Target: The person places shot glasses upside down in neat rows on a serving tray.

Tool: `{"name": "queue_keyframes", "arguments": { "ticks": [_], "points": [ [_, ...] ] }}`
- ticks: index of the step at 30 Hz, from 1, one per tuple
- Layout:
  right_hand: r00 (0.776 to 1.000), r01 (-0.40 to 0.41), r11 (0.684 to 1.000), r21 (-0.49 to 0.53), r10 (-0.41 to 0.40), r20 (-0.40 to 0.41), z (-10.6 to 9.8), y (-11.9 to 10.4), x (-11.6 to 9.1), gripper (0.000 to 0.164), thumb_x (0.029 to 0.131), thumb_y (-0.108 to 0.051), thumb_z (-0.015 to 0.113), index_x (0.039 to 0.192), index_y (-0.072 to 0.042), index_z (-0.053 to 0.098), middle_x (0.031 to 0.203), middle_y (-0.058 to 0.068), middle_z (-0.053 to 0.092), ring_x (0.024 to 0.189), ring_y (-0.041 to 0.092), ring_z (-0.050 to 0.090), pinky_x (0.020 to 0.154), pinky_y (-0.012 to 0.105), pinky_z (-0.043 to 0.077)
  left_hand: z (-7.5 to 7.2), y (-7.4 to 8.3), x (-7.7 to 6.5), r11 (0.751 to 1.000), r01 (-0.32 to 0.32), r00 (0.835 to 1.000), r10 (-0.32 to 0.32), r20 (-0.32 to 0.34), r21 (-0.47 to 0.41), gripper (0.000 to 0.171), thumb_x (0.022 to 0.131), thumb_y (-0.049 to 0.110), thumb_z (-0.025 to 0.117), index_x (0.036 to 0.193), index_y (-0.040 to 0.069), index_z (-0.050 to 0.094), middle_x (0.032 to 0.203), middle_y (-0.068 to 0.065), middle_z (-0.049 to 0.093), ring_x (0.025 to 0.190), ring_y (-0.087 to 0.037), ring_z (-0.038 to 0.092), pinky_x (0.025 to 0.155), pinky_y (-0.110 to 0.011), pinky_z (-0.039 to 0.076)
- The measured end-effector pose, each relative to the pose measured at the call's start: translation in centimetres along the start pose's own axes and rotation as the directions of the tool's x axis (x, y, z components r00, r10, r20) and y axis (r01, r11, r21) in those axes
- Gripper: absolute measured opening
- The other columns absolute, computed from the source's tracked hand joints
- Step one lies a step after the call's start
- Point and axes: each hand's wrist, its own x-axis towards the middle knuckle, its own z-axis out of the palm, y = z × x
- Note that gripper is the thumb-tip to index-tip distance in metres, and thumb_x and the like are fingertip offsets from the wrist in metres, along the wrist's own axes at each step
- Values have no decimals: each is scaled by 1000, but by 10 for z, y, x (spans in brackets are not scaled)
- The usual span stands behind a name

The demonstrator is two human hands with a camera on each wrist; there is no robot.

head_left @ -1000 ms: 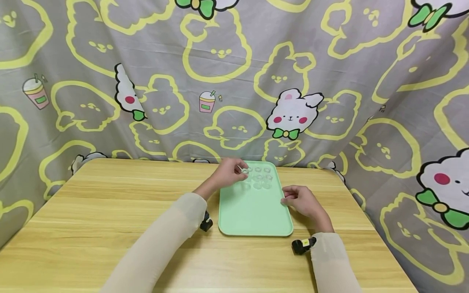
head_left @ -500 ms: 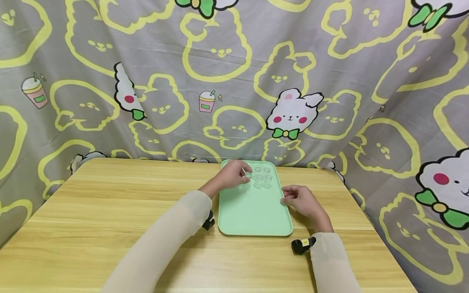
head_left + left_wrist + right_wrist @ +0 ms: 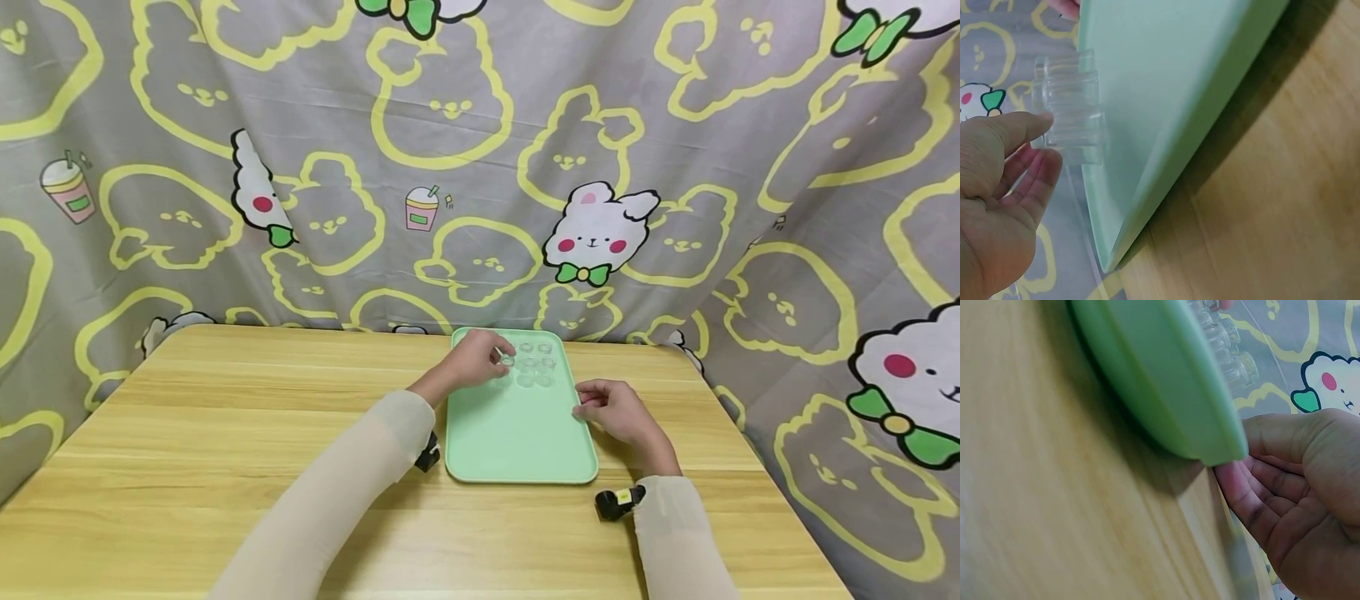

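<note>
A light green tray (image 3: pixel 517 433) lies lengthwise on the table. Small clear bottles (image 3: pixel 536 364) stand in rows at its far end, their wide rims facing up. At the left of these rows, my left hand (image 3: pixel 474 358) pinches one clear bottle (image 3: pixel 1072 131) near its top between thumb and fingers; the base looks to be at the tray's surface. Part of the group is hidden behind that hand. My right hand (image 3: pixel 617 410) grips the tray's right edge, with the thumb (image 3: pixel 1275 434) at the rim and fingers beneath.
The wooden table (image 3: pixel 285 417) extends to both sides of the tray and in front of it. A grey patterned curtain (image 3: pixel 330 100) hangs right behind the table's back edge. Black wrist cameras (image 3: pixel 618 503) sit at the cuffs.
My left hand has shifted slightly right and lowered the bottle it holds toward the tray beside the others. The right hand stays at the tray's edge.
</note>
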Motion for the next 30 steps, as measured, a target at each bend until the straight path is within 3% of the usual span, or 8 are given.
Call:
{"name": "queue_keyframes", "arguments": {
  "ticks": [19, 30],
  "points": [
    [1000, -5, 1000, 6, 5, -5, 0, -1, 0, 42, 94, -9, 75, 131, 6, 64, 107, 12, 69, 96, 23, 62, 80, 31, 54, 0, 4, -1, 998, 24, 1000, -25, -10, -58, 18, 89, 4, 79, 107, 7, 79, 109, -6, 75, 98, -20, 73, 83, -26, 58],
    [1000, -7, 1000, 4, 7, -6, 1, 0, 0, 41, 94, -9, 75, 131, 6, 64, 107, 12, 69, 96, 23, 62, 79, 30, 53, 2, 3, -1, 999, 36, 999, -37, -8, -36, 18, 89, 6, 79, 107, 8, 79, 108, -5, 75, 97, -18, 72, 82, -25, 58]
  ]
}}
